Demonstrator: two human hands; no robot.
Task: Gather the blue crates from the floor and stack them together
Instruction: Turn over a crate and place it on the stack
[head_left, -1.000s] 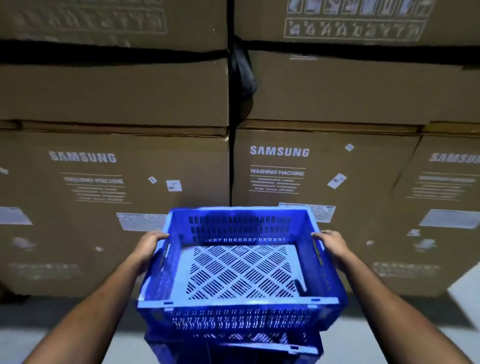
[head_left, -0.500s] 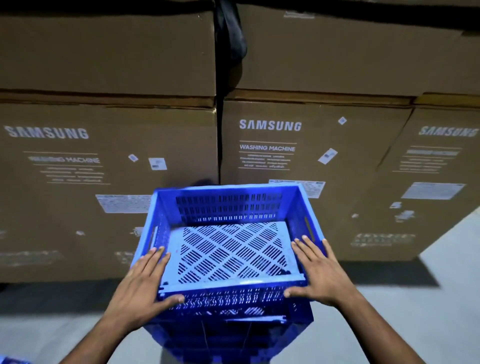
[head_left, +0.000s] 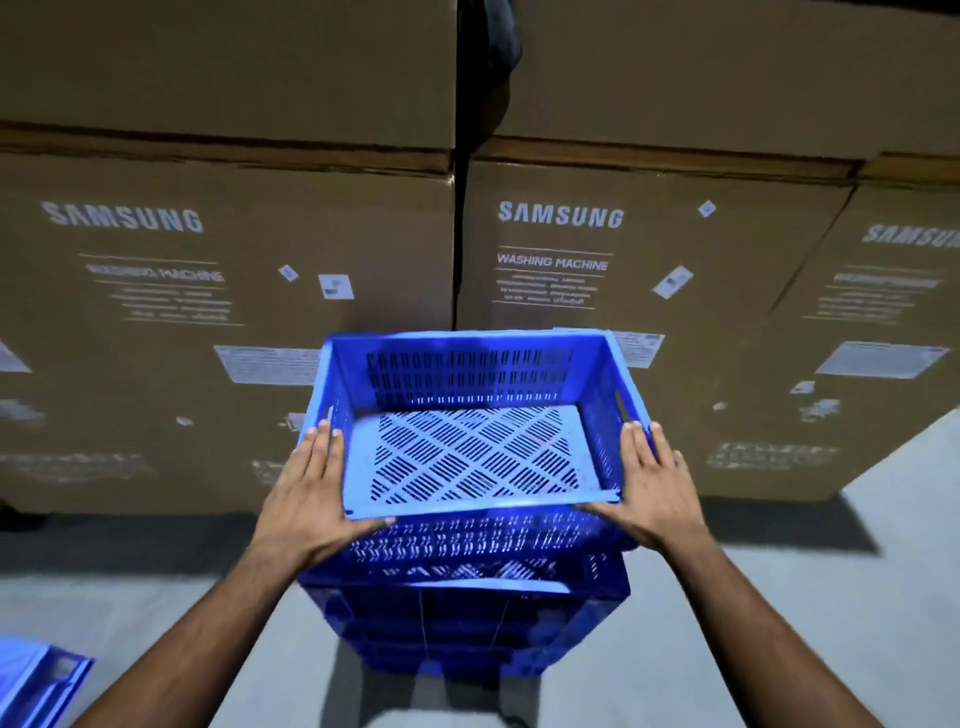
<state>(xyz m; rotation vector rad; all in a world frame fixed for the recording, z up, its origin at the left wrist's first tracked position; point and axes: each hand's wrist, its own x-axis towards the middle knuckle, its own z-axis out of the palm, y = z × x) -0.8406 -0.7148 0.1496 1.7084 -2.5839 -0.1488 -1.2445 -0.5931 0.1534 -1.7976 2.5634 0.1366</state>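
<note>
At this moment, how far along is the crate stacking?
Done: a stack of blue crates stands on the floor in front of the Samsung washing machine boxes. In hand: the left hand and right hand rest flat on the top crate, seating it. Left: another blue crate lies at the lower left.

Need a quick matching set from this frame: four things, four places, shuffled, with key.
Things:
1. left hand
2. right hand
3. top blue slotted plastic crate
4. brown cardboard washing-machine boxes

Places:
A. behind the stack
B. on the top crate's right near corner
C. on the stack of blue crates
D. on the top crate's left near corner

Pairs: 1-D, 2-B, 3-C, 4-A
</note>
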